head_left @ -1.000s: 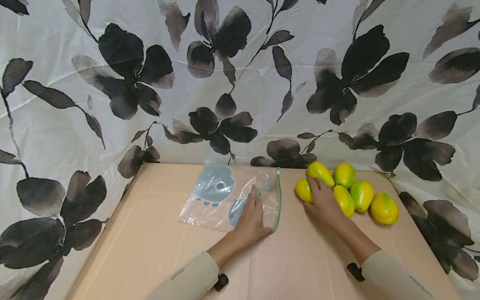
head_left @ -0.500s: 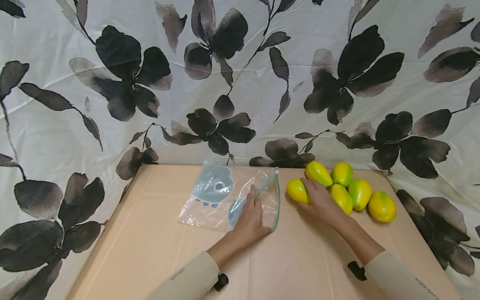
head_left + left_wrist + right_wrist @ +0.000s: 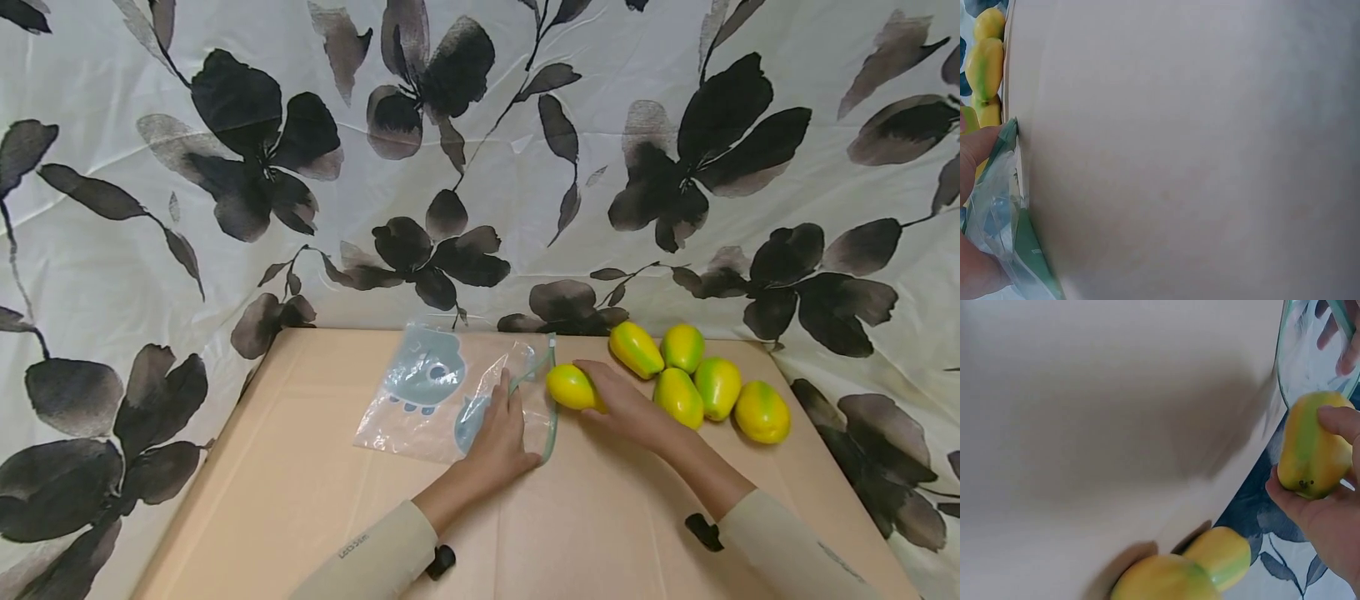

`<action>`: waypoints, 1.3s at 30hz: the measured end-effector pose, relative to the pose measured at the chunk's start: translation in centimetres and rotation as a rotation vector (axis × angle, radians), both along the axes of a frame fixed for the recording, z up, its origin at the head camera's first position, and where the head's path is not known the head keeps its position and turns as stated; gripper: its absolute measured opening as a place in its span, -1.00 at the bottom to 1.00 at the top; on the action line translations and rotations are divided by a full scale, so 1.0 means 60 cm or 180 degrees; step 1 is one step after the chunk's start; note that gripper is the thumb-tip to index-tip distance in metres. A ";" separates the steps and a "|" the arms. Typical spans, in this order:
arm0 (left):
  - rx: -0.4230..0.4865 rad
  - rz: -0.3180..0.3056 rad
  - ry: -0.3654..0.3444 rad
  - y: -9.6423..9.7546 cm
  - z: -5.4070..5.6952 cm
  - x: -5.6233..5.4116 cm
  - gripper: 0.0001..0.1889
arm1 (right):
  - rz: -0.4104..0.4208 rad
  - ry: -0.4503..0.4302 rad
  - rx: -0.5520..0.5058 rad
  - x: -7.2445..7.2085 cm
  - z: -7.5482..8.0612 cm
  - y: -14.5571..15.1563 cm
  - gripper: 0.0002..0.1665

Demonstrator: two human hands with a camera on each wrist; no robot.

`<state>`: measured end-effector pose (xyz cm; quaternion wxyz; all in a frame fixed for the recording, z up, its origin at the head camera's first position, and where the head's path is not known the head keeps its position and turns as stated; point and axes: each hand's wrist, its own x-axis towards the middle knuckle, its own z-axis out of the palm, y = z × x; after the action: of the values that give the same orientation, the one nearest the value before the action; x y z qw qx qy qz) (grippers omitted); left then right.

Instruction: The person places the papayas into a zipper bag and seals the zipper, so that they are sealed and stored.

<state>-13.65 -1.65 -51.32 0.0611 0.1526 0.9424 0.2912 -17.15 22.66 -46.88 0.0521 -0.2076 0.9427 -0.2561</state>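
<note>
My right hand (image 3: 626, 406) grips a yellow-green mango (image 3: 572, 387) between thumb and fingers, right at the mouth of a clear plastic zip bag (image 3: 397, 417). In the right wrist view, the gripped mango (image 3: 1315, 444) overlaps the bag's rim, its dotted end facing the camera. The bag lies on its side, printed with blue-grey shapes and edged in green. My left hand (image 3: 501, 437) holds the bag by its mouth, fingers spread along the green edge (image 3: 1030, 250), and the mouth gapes. Several more mangoes (image 3: 678, 398) are grouped to the right of my right hand.
A pale tan board (image 3: 315, 500) forms the work surface. Behind it and along both sides hangs a white cloth (image 3: 540, 250) with dark flowers. The mango group sits near the board's back right edge, two of its mangoes (image 3: 1216, 556) showing low in the right wrist view.
My right hand has drawn one mango leftward out of the group, to the bag's mouth. My left hand and the bag have barely moved. The other mangoes stay in place.
</note>
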 end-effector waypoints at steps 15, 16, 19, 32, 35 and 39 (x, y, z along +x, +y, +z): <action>-0.0060 -0.0044 0.0037 0.001 -0.001 -0.001 0.23 | 0.0099 -0.0078 -0.0092 -0.024 -0.013 -0.034 -0.14; -0.0071 -0.0050 0.0022 0.001 -0.001 0.000 0.24 | 0.0064 -0.0087 -0.0106 -0.025 -0.013 -0.037 -0.15; -0.0120 -0.0080 0.0014 0.001 0.000 0.001 0.25 | -0.0034 -0.0072 -0.0116 -0.025 -0.014 -0.047 -0.18; -0.0279 -0.0159 0.0169 -0.003 0.004 0.002 0.24 | -0.0334 0.0254 0.0218 -0.021 -0.023 -0.066 -0.15; -0.0310 -0.0185 0.0230 -0.004 0.004 0.003 0.26 | -0.0287 0.0217 0.0054 -0.021 -0.029 -0.070 -0.19; -0.0378 -0.0211 0.0304 -0.005 0.003 0.004 0.27 | -0.0219 0.0188 -0.0153 -0.023 -0.034 -0.073 -0.29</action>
<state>-13.41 -1.93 -51.15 0.0347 0.1936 0.9543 0.2251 -18.52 18.27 -48.93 0.0104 -0.1837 0.9440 -0.2741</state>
